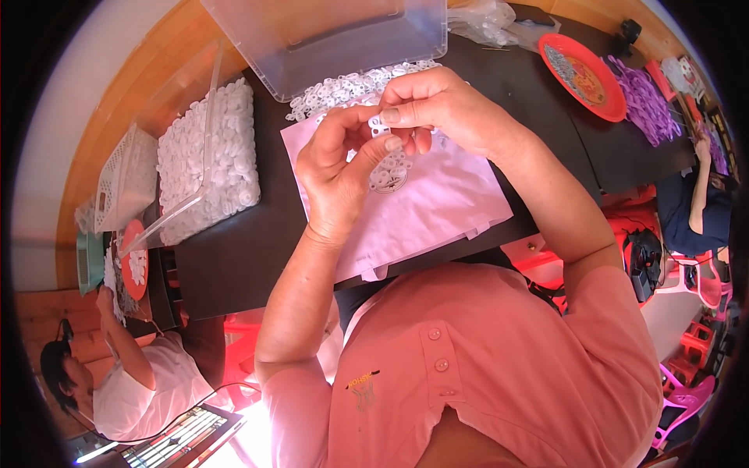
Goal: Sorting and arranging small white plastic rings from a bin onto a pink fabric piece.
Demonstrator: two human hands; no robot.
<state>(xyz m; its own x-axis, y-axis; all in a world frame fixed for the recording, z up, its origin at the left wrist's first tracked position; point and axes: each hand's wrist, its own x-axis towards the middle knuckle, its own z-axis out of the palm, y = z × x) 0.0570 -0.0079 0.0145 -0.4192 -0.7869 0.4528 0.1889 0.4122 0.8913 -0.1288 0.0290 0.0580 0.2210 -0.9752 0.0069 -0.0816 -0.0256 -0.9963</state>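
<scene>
Over the pink cloth (437,210), my two hands meet at a small white plastic piece with dark holes (379,126). My left hand (337,165) grips it from below between thumb and fingers. From the upper right, my right hand (445,105) pinches its top with thumb and forefinger. A small heap of similar white pieces (392,165) lies on the cloth just beneath my hands, partly covered by the left thumb. Behind them spreads a larger pile of white pieces (331,93), spilling from the mouth of a clear plastic bin (343,47).
Left on the dark table (234,273) is a clear box (204,156) packed with white bundled pieces (226,156). An orange-red plate (616,101) of small parts and a purple pile (644,101) lie at the far right. Other people work at left (148,382) and right (690,210).
</scene>
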